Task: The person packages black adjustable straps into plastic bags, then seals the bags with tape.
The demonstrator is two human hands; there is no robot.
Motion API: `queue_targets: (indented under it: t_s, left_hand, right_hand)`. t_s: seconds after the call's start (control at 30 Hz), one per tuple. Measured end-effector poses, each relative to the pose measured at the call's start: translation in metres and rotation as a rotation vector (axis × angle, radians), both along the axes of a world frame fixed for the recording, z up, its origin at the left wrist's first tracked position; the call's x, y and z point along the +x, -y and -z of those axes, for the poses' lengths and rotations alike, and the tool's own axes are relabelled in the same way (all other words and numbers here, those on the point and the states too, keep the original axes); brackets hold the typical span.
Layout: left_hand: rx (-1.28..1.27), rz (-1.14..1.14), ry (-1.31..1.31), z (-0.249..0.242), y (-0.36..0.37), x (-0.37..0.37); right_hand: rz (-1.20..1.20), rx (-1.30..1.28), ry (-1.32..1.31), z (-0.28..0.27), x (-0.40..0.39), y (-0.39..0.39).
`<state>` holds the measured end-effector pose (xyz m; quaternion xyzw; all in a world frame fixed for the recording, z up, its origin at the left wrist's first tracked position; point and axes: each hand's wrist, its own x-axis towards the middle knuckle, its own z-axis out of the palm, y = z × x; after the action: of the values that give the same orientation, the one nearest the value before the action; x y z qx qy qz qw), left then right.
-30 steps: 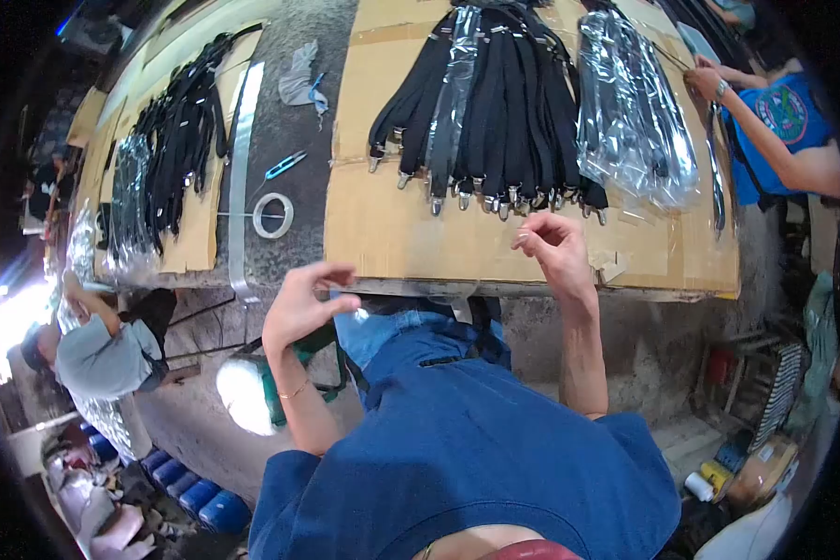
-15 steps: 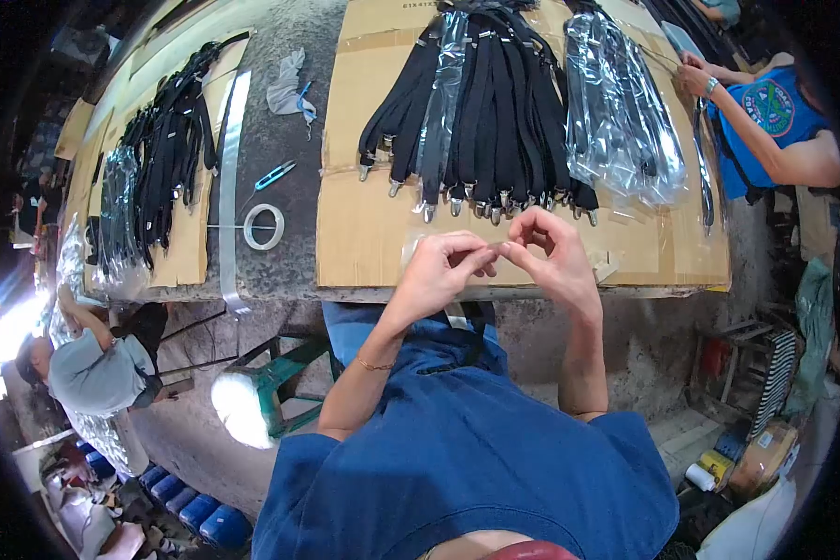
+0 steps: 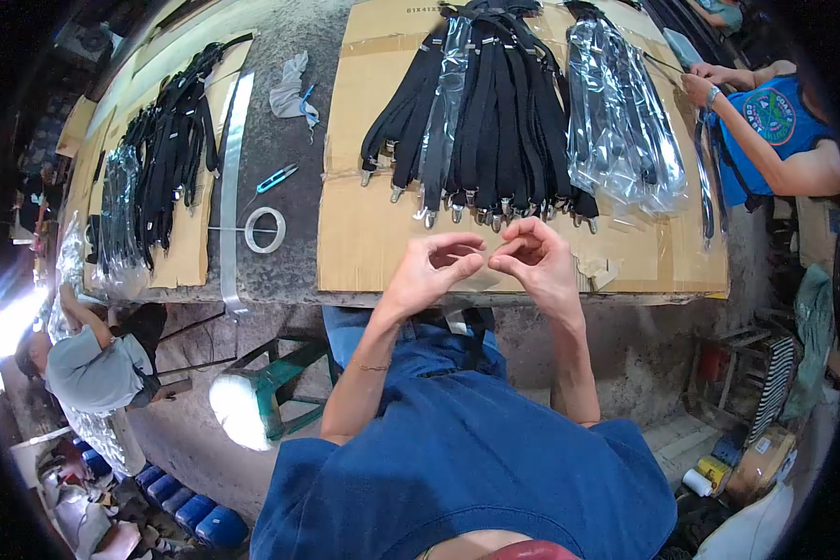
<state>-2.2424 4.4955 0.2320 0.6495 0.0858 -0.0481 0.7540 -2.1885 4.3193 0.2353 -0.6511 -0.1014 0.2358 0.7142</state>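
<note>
My left hand (image 3: 425,280) and my right hand (image 3: 543,277) are held up close together over the near edge of the cardboard sheet (image 3: 355,266), a small gap between them. Both have curled fingers, with thumb and fingertips brought together in a pinch. Whatever is between the fingertips is too thin or hidden to make out. Just beyond them lies a thick bunch of black suspenders (image 3: 504,131), their metal clips toward me. To its right is a pile of suspenders in clear plastic bags (image 3: 616,121).
On the dark table left of the cardboard are a tape roll (image 3: 252,239), a teal cutter (image 3: 276,178) and a grey cloth (image 3: 288,86). More suspenders (image 3: 173,140) lie farther left. One person (image 3: 779,140) works at the right; another (image 3: 98,369) is at the left. A green stool (image 3: 275,383) stands below.
My hands have moved apart; their fingertips were together before and now leave a gap. The person at the right has shifted their hands slightly.
</note>
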Motion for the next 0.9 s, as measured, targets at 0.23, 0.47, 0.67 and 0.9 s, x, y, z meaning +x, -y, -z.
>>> queue_targets:
  t_s: [0.23,0.47,0.67,0.9]
  left_hand:
    - [0.196,0.102,-0.033,0.003,-0.003,0.003]
    - [0.083,-0.086,-0.013,0.004,0.003,-0.004]
    - [0.095,0.018,-0.042,0.021,0.004,-0.007]
    - [0.124,-0.098,0.087,0.024,-0.005,-0.008]
  right_hand:
    - [-0.017,-0.042,0.035,0.003,-0.002,-0.003]
    - [-0.126,-0.008,-0.046,0.031,-0.018,-0.007]
    - [-0.108,0.061,-0.111,0.046,-0.021,-0.009]
    - [-0.109,0.087,-0.153,0.044,-0.017,-0.017]
